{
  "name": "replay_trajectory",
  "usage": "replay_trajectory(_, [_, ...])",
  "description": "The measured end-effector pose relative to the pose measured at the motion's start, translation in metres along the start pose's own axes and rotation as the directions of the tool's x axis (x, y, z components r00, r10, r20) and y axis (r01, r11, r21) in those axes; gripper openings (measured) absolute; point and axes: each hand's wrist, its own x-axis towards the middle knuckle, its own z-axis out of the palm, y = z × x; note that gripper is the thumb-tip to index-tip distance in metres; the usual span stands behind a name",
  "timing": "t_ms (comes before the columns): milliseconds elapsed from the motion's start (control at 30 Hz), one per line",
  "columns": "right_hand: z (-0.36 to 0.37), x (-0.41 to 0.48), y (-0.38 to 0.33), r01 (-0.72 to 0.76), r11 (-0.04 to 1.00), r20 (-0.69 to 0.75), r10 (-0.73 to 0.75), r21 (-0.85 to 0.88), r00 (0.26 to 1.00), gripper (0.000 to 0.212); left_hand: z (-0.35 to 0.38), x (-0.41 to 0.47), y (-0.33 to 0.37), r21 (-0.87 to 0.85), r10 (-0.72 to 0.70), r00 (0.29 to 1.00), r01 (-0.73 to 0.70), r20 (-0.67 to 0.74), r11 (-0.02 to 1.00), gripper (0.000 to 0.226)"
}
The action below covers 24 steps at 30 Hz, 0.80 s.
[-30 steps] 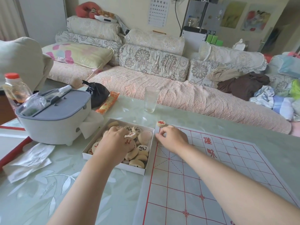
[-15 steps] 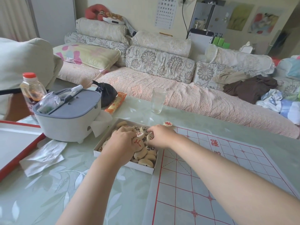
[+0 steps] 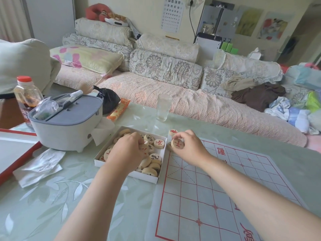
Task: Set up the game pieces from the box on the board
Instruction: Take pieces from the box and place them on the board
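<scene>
A red-marked piece is pinched in the right hand over the far left corner of the board, beside another piece lying there. The left hand curls its fingers into the white box just left, hiding many pieces; I cannot tell whether it grips one. A glass stands beyond, and a grey container further left.

Table bears board, box, glass, perhaps tissues.

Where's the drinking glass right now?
Head view, centre: the glass stands upright near the table's far edge, just beyond the box, right of the orange packet.
</scene>
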Motion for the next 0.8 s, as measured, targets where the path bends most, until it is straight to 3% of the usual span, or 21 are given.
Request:
replay_trajectory(167, [0.006, -0.02, 0.011, -0.042, 0.997, 0.054, 0.046, -0.07, 0.997, 0.044, -0.001, -0.004, 0.014, -0.074, -0.023, 0.999, 0.02, -0.048, 0.997, 0.02])
replay_trajectory(333, [0.019, -0.02, 0.002, -0.065, 0.991, -0.015, 0.064, -0.118, 0.998, 0.022, 0.001, -0.008, 0.021, -0.254, -0.048, 0.999, 0.047, 0.003, 0.966, 0.02])
replay_trajectory(467, [0.029, -0.018, 0.005, -0.064, 0.979, 0.014, 0.067, -0.195, 0.998, 0.014, 0.002, -0.009, 0.017, -0.276, -0.031, 0.999, 0.041, 0.04, 0.96, 0.015])
replay_trajectory(600, [0.023, -0.022, 0.003, -0.012, 0.995, -0.067, 0.006, -0.094, 0.998, 0.012, 0.005, -0.007, 0.019, -0.351, -0.048, 0.997, 0.064, 0.054, 0.934, 0.017])
replay_trajectory(667, [0.016, -0.026, -0.006, 0.064, 0.997, -0.103, -0.06, 0.04, 0.993, 0.007, 0.007, -0.006, 0.023, -0.409, -0.081, 0.994, 0.102, 0.068, 0.907, 0.017])
replay_trajectory(800, [0.004, -0.045, -0.029, 0.172, 0.944, -0.02, -0.173, 0.281, 0.985, 0.031, 0.009, -0.005, 0.032, -0.578, -0.198, 0.977, 0.204, 0.073, 0.791, 0.019])
